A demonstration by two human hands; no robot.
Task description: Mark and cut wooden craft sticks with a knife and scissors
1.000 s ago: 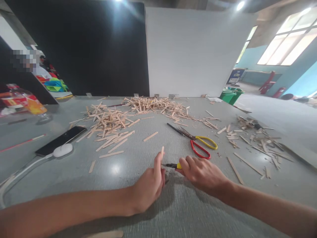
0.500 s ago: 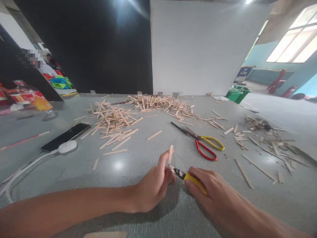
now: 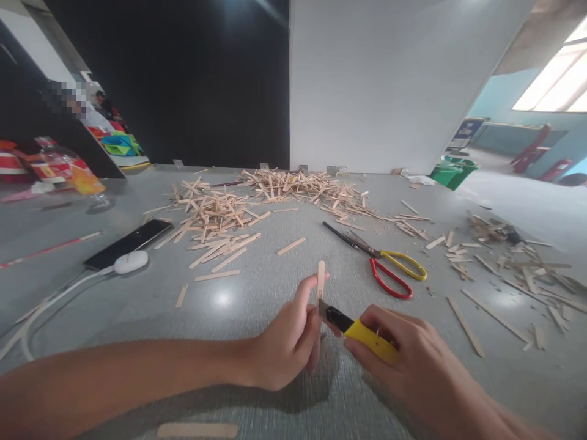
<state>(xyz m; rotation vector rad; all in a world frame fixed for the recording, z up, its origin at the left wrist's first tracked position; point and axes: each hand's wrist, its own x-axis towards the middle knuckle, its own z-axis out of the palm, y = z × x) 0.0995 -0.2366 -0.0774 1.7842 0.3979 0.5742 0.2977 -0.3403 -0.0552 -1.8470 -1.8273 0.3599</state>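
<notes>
My left hand [image 3: 293,336] is closed around a short wooden craft stick [image 3: 321,278], whose rounded end points up past the fingers. In my right hand [image 3: 408,354] is a yellow utility knife [image 3: 372,342], gripped by its handle. Its blade meets the lower part of the stick, close to my left fingertips. The stick's lower end is hidden by the fingers. Beyond my hands, scissors [image 3: 373,252] with one red and one yellow handle lie on the grey table [image 3: 257,287]. A single craft stick [image 3: 197,430] rests at the near edge of the view.
A heap of craft sticks [image 3: 215,214] spreads along the back, below a black and white panel [image 3: 403,85]. At left lie a phone [image 3: 128,244], a white cabled device [image 3: 131,261] and a bottle [image 3: 85,177]. Cut scraps [image 3: 527,275] litter the right side.
The knife has turned in my right hand, showing more of its yellow handle, with the blade still at the stick. The whole view has shifted slightly.
</notes>
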